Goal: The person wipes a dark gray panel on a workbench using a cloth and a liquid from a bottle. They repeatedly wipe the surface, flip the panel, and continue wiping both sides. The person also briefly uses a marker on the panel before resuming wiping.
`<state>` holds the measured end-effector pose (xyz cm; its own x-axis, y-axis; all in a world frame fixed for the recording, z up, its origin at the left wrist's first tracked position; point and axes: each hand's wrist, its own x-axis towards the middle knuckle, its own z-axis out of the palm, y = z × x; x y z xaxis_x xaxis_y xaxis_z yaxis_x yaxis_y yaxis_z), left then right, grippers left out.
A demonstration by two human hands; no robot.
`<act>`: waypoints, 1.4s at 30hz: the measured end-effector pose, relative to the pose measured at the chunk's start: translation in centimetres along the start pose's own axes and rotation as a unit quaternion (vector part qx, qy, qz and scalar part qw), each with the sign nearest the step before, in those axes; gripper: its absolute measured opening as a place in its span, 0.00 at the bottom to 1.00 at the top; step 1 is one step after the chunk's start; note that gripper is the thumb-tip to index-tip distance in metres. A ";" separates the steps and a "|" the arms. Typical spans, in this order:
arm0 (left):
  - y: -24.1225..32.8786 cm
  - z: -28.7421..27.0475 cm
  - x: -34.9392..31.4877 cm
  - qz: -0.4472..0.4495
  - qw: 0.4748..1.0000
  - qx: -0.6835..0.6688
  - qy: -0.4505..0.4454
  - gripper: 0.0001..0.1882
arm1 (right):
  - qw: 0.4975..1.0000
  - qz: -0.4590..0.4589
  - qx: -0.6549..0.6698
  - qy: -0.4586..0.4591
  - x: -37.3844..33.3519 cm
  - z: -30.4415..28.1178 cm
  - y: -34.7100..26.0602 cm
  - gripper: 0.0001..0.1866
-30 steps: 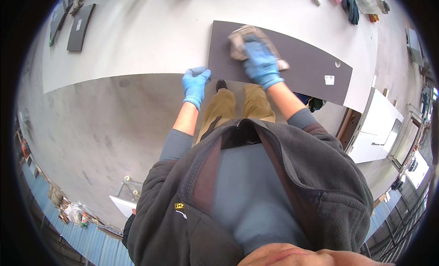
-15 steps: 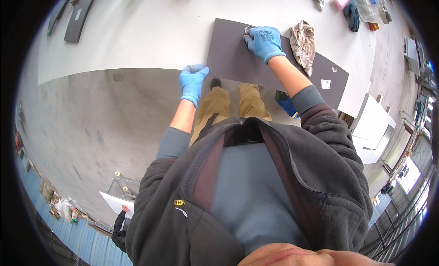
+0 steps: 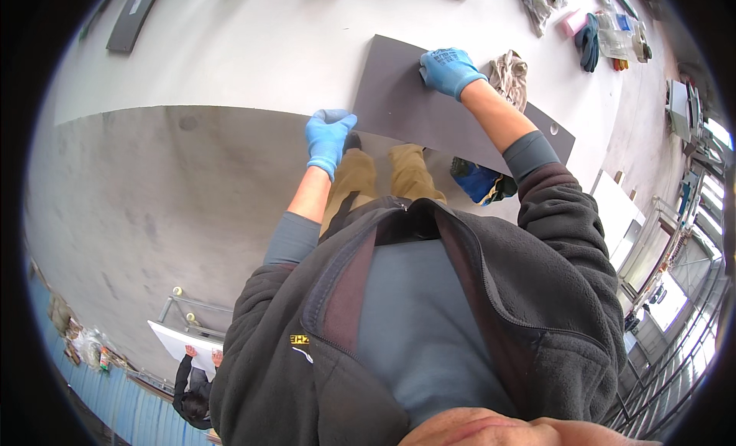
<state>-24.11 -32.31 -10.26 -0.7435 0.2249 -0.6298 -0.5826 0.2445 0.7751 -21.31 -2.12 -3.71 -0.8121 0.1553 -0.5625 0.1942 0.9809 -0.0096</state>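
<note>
A dark grey panel lies on the pale work surface, its near edge overhanging toward me. My left hand, in a blue glove, is closed at the panel's near left corner, thumb and fingers pressed together. Whether it grips the edge or something thin is not clear. My right hand, also gloved in blue, is closed over the panel's upper middle. What lies in its fingers is hidden now. Right of that hand a crumpled beige cloth rests along the panel's far edge. A round hole shows near the panel's right end.
Another dark panel lies at the far left of the white surface. Gloves and clear plastic bags sit at the far right. A blue patterned bag is below the panel. At lower left, a person handles a white board.
The right hand has turned, and the pale ring-shaped item seen at its fingers earlier is hidden. The whole view has shifted slightly. The left hand stays by the panel's corner.
</note>
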 end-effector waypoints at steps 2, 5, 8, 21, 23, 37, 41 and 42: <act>0.1 0.0 -0.1 0.003 1.000 0.004 -0.001 0.12 | 0.999 -0.027 -0.036 -0.007 0.1 0.2 0.2 0.14; 0.4 -0.1 -0.2 -0.002 1.000 0.006 0.000 0.12 | 0.995 -0.049 -0.091 -0.010 0.1 0.7 0.4 0.13; 1.0 0.1 -0.6 -0.004 0.999 0.035 0.007 0.12 | 0.994 -0.060 -0.087 0.031 -0.1 1.4 0.4 0.11; 2.9 0.0 -0.8 0.018 0.983 0.180 -0.006 0.11 | 0.964 -0.191 -0.163 0.088 -0.1 2.7 3.6 0.11; 2.8 0.0 -0.7 0.002 0.983 0.181 -0.004 0.11 | 0.960 -0.213 -0.157 0.096 0.0 2.1 4.3 0.13; 2.5 -0.1 -0.8 0.013 0.989 0.146 0.004 0.11 | 0.952 -0.034 0.025 0.304 -4.0 0.2 10.7 0.11; 2.3 0.0 -1.0 0.014 0.989 0.146 0.014 0.12 | 0.924 0.053 0.090 0.368 -5.5 3.6 13.7 0.11; 2.3 0.1 -0.9 0.014 0.989 0.145 0.016 0.12 | 0.910 0.079 0.111 0.391 -5.5 4.6 14.3 0.12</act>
<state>-24.69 -31.85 -7.93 -0.7707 0.2067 -0.6027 -0.4465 0.4995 0.7423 -11.50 10.49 -4.51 -0.8906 0.4140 0.1882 0.3791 0.9045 -0.1956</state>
